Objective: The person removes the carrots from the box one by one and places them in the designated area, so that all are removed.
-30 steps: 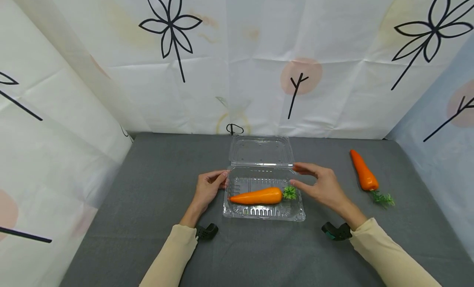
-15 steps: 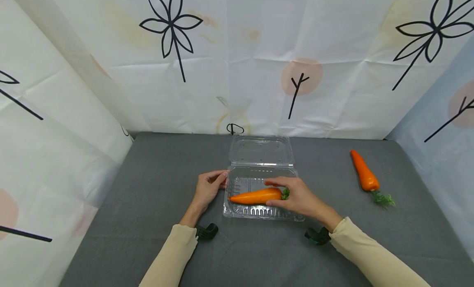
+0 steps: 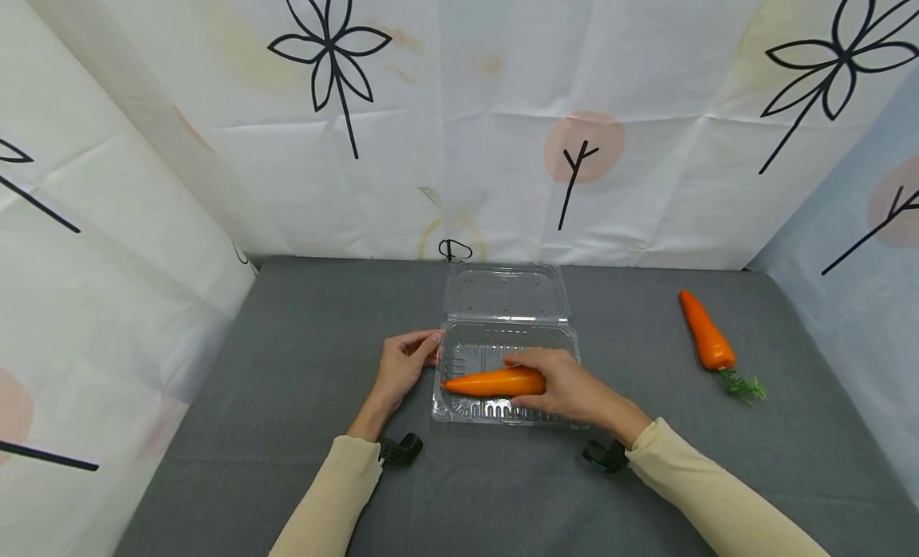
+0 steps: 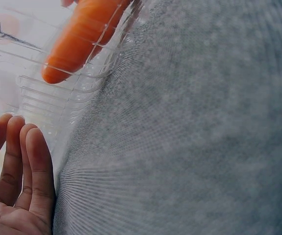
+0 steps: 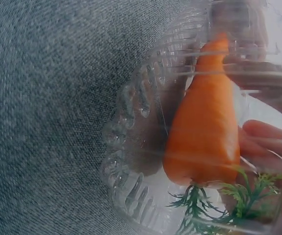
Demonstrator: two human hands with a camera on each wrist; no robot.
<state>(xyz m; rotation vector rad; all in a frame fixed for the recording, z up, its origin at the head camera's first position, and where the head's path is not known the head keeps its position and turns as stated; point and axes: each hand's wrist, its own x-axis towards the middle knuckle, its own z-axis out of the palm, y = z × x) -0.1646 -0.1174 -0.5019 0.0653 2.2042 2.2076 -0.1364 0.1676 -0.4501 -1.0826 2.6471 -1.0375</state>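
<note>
A clear plastic clamshell container (image 3: 459, 413) lies with its lid (image 3: 506, 292) folded back, and one orange carrot (image 3: 491, 382) with green leaves is in its base. My right hand (image 3: 567, 385) reaches in from the right and grips the thick end of that carrot, thumb on one side and fingers on the other. From above, the hand covers the leaves (image 5: 194, 205), which show through the plastic in the right wrist view. At the container's left rim, my left hand (image 3: 404, 367) pinches the edge between thumb and fingers.
A second carrot (image 3: 707, 333) with green leaves lies on the grey cloth table (image 3: 323, 318) to the right. White patterned fabric (image 3: 495, 142) walls the back and both sides.
My right hand has moved left from the container's right rim onto the carrot's thick end and closed round it. The left hand stays on the rim.
</note>
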